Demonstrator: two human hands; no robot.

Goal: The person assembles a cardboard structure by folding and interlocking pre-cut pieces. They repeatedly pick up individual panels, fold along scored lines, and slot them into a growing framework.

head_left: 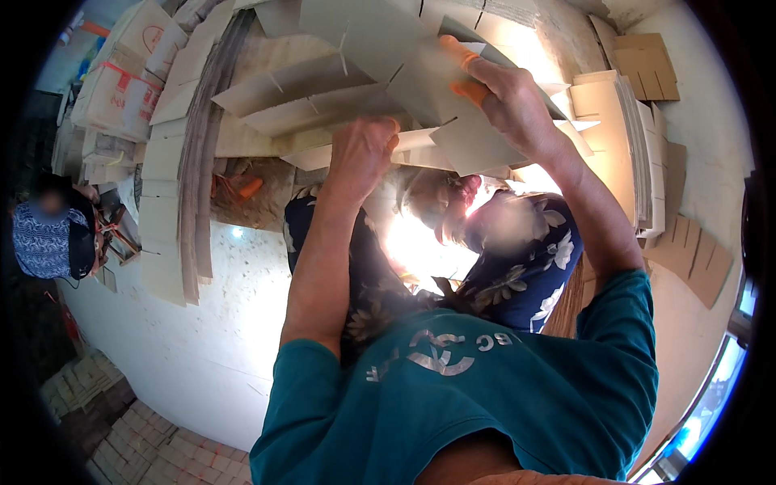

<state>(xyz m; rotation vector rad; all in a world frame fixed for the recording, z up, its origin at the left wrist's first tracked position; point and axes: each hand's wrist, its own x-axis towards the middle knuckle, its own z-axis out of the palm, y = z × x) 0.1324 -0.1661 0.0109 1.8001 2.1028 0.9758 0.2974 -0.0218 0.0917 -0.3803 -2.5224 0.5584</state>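
Several slotted cardboard divider strips [303, 81] stand on edge in front of me, partly crossed into one another. My right hand [509, 105], with orange finger covers on its thumb and a finger, grips a grey cardboard divider panel [416, 81] at the upper right of the group. Closer to me on the left, my left hand [364, 149] is closed, its curled fingers at the end of a low cardboard strip [416, 144]. The left fingertips are partly hidden.
Tall stacks of slotted cardboard stand at left [166, 186] and right [610, 137]. A cardboard piece [691, 255] leans at far right. A taped carton [121, 85] sits far left, near another person [52, 234]. Bright light shines between my knees.
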